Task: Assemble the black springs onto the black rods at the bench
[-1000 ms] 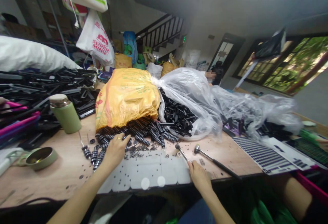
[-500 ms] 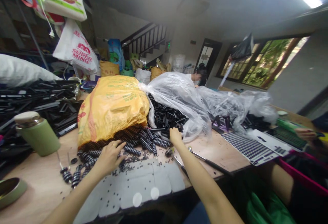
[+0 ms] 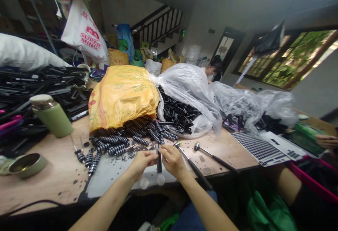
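Observation:
My left hand (image 3: 142,162) and my right hand (image 3: 172,159) meet over the white mat (image 3: 111,174) near the table's front edge. Between them they pinch a short black bar (image 3: 159,160), held upright. Just beyond lies a heap of black-and-white striped pieces (image 3: 126,136), spilling from under a yellow sack (image 3: 123,95). A clear plastic bag (image 3: 190,90) full of short black bars (image 3: 179,114) lies open to the right of the sack. Small black bits are scattered over the mat and the table.
Two small hammers (image 3: 211,156) (image 3: 191,164) lie right of my hands. A green flask (image 3: 51,115) and a metal lid (image 3: 26,164) stand at left before a pile of long black strips (image 3: 39,86). Striped sheets (image 3: 260,149) and another person's hand (image 3: 326,141) are at right.
My right hand drew back from the open bag of black bars with one bar. My left hand left the striped heap, and both now meet at the bar over the mat.

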`<act>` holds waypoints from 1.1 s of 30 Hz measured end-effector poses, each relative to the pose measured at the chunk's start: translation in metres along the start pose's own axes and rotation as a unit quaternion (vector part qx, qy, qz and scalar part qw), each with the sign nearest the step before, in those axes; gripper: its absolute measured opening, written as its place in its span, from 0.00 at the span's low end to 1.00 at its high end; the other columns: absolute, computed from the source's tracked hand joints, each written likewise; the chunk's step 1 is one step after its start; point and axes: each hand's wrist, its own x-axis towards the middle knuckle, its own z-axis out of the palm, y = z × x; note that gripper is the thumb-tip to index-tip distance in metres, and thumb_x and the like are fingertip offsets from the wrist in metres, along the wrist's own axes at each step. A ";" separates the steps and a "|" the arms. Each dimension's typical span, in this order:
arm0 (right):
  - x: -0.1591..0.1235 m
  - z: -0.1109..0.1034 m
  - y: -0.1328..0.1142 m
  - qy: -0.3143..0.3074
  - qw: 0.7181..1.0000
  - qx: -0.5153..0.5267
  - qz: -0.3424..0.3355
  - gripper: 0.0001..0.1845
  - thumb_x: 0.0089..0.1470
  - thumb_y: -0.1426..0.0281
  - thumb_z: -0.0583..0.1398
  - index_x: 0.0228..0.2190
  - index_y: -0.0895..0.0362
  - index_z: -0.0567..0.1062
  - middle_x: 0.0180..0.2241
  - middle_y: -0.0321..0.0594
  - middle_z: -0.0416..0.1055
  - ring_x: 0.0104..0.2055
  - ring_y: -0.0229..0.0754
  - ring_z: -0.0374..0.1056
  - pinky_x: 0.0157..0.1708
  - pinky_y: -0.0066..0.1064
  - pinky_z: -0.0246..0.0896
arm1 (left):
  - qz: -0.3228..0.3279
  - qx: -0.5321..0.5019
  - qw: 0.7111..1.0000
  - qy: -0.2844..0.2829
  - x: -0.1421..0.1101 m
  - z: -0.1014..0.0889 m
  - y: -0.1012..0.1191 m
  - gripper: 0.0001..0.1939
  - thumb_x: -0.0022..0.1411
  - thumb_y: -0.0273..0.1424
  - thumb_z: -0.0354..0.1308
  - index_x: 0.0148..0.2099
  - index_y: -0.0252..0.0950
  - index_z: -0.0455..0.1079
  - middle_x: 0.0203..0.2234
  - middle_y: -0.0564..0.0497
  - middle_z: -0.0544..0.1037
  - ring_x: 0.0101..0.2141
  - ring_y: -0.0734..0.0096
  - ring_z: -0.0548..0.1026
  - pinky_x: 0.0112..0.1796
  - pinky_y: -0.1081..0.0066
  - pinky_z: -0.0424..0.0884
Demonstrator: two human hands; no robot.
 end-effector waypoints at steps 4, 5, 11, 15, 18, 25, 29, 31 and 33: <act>0.002 -0.022 -0.016 -0.145 0.983 0.116 0.000 0.46 0.39 0.62 0.64 0.57 0.57 0.51 0.59 0.49 0.46 0.61 0.49 0.45 0.56 0.42 0.48 | 0.027 0.086 0.995 0.036 -0.015 -0.006 -0.015 0.10 0.44 0.34 0.60 0.19 0.32 0.68 0.14 0.54 0.69 0.19 0.76 0.65 0.25 0.74 0.60; 0.002 -0.022 -0.020 -0.168 0.978 0.125 0.000 0.53 0.35 0.58 0.66 0.58 0.58 0.47 0.60 0.50 0.45 0.61 0.50 0.43 0.57 0.42 0.46 | 0.024 0.098 0.994 0.039 -0.018 -0.006 -0.019 0.10 0.45 0.34 0.60 0.19 0.32 0.68 0.14 0.54 0.69 0.19 0.75 0.65 0.25 0.73 0.61; -0.007 0.004 -0.021 -0.149 0.982 0.071 0.089 0.55 0.30 0.61 0.67 0.57 0.61 0.50 0.57 0.54 0.52 0.59 0.51 0.47 0.57 0.44 0.46 | 0.165 0.364 0.902 0.161 -0.019 -0.042 -0.010 0.13 0.54 0.33 0.52 0.39 0.31 0.71 0.33 0.43 0.75 0.34 0.62 0.71 0.37 0.65 0.66; -0.019 0.015 -0.005 -0.155 0.974 0.003 0.164 0.51 0.32 0.60 0.67 0.56 0.61 0.53 0.56 0.54 0.54 0.59 0.52 0.48 0.57 0.44 0.45 | 0.198 0.655 0.652 0.325 -0.010 -0.116 0.026 0.17 0.54 0.22 0.46 0.46 0.33 0.67 0.41 0.38 0.70 0.43 0.54 0.66 0.40 0.60 0.62; -0.025 0.020 0.003 -0.170 0.964 -0.035 0.200 0.48 0.34 0.59 0.66 0.55 0.62 0.56 0.56 0.53 0.55 0.59 0.53 0.49 0.56 0.44 0.46 | 0.196 0.753 0.599 0.188 0.000 -0.157 0.042 0.14 0.53 0.21 0.48 0.41 0.36 0.69 0.40 0.42 0.70 0.44 0.57 0.65 0.40 0.62 0.61; -0.028 0.017 0.004 -0.213 0.946 -0.066 0.237 0.45 0.34 0.54 0.65 0.52 0.62 0.61 0.55 0.55 0.56 0.58 0.58 0.51 0.54 0.47 0.46 | 0.293 0.580 0.737 0.185 0.011 -0.144 0.041 0.13 0.59 0.29 0.45 0.46 0.33 0.63 0.39 0.43 0.71 0.42 0.63 0.68 0.45 0.62 0.61; -0.024 0.013 -0.001 -0.204 0.947 -0.039 0.244 0.48 0.32 0.58 0.66 0.53 0.63 0.58 0.55 0.55 0.55 0.58 0.55 0.49 0.55 0.45 0.47 | 0.229 0.174 0.933 0.217 -0.002 -0.092 0.034 0.18 0.60 0.35 0.45 0.51 0.33 0.58 0.31 0.50 0.72 0.29 0.70 0.71 0.34 0.67 0.67; -0.023 0.012 -0.006 -0.182 0.955 -0.001 0.234 0.51 0.32 0.61 0.67 0.55 0.63 0.53 0.57 0.55 0.52 0.60 0.53 0.46 0.57 0.43 0.45 | 0.137 -0.026 0.975 0.172 -0.010 -0.070 0.031 0.17 0.60 0.36 0.46 0.49 0.32 0.60 0.25 0.51 0.71 0.23 0.73 0.69 0.26 0.71 0.67; -0.020 0.010 -0.012 -0.157 0.963 0.054 0.212 0.55 0.32 0.62 0.67 0.57 0.63 0.48 0.58 0.55 0.49 0.61 0.51 0.43 0.58 0.42 0.44 | 0.066 -0.156 0.978 0.124 -0.017 -0.054 0.028 0.17 0.59 0.38 0.48 0.46 0.31 0.62 0.22 0.53 0.70 0.19 0.76 0.67 0.20 0.75 0.63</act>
